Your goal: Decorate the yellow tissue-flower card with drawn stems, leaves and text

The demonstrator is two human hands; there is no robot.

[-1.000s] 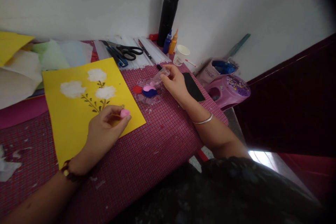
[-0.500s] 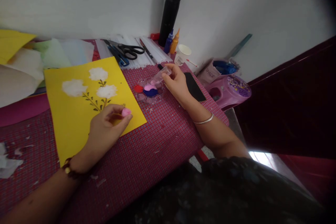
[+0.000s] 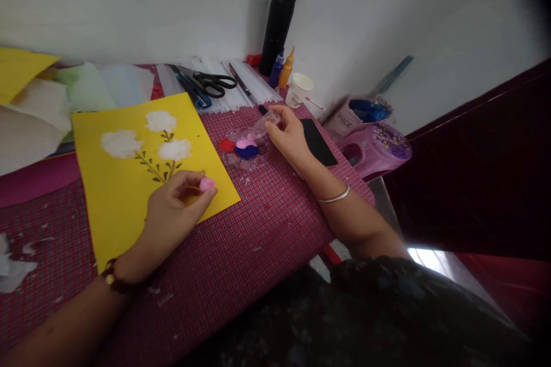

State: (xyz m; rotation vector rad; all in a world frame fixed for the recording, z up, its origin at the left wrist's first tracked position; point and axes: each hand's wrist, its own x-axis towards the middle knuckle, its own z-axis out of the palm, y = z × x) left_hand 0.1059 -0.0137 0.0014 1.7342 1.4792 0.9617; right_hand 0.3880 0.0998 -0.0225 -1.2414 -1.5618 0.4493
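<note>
My left hand (image 3: 174, 203) is above the lower right of a yellow sheet (image 3: 114, 200), pinching a small rounded pink cap-like piece (image 3: 207, 184) between thumb and fingers. On the sheet are white fluffy flowers (image 3: 121, 143) with brown stems and dark leaves. My right hand (image 3: 289, 133) grips a nearly clear small paint bottle (image 3: 266, 124), tilted with its mouth low over the clear palette (image 3: 244, 163). Red paint (image 3: 227, 145), pink paint (image 3: 243, 143) and blue paint (image 3: 247, 152) lie in the palette's wells. Whether the bottle touches the palette I cannot tell.
Scissors (image 3: 214, 84) and a blue-handled tool lie on white strips at the back. Blue and orange paint bottles (image 3: 286, 69), a paper cup (image 3: 298, 90) and a tall black container (image 3: 280, 17) stand nearby. A dark flat phone-like slab (image 3: 318, 143) lies beside my right wrist.
Almost nothing differs. Both hands keep their places and holds, and the bottle stays tilted over the palette.
</note>
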